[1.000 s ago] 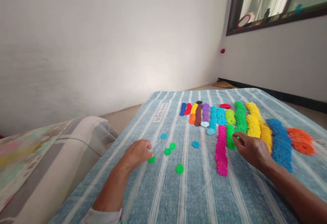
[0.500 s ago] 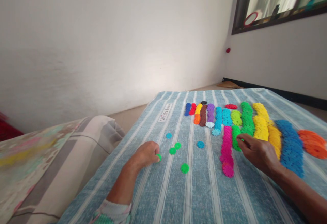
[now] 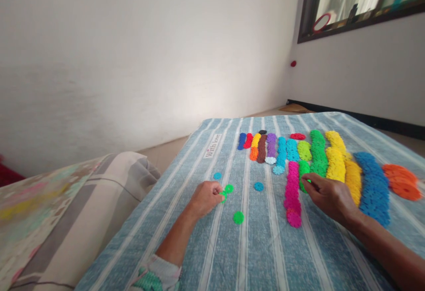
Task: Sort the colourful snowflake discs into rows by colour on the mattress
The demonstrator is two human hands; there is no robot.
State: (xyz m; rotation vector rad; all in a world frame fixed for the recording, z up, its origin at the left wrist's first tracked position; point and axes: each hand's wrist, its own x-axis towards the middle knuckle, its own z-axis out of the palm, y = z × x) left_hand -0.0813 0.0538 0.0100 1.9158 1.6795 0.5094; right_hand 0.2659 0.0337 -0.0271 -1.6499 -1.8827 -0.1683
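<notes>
Near the middle of the striped cloth, my left hand (image 3: pixel 207 199) is pinched closed at a green snowflake-shaped plastic disc (image 3: pixel 224 199), mostly covered by the fingertips. Another green disc (image 3: pixel 229 188) touches it just beyond. A single green disc (image 3: pixel 238 217) lies nearer to me, and two blue discs (image 3: pixel 258 186) lie apart on the cloth. On the right, my right hand (image 3: pixel 332 195) is closed, thumb against fingers, with a sliver of green disc showing at the tips. It hovers beside a short green row (image 3: pixel 303 171) of overlapping discs, hiding part of it.
Overlapping rows in many colours spread over the right side, among them a pink row (image 3: pixel 292 193), a wide blue row (image 3: pixel 372 189) and orange discs (image 3: pixel 401 181). The blue striped cloth (image 3: pixel 199 246) lies under everything. Folded bedding (image 3: pixel 116 193) is at the left.
My left hand has moved right and slightly up to the pair of green discs. The green disc at its fingertips before no longer lies at that spot. My right hand stays beside the green row.
</notes>
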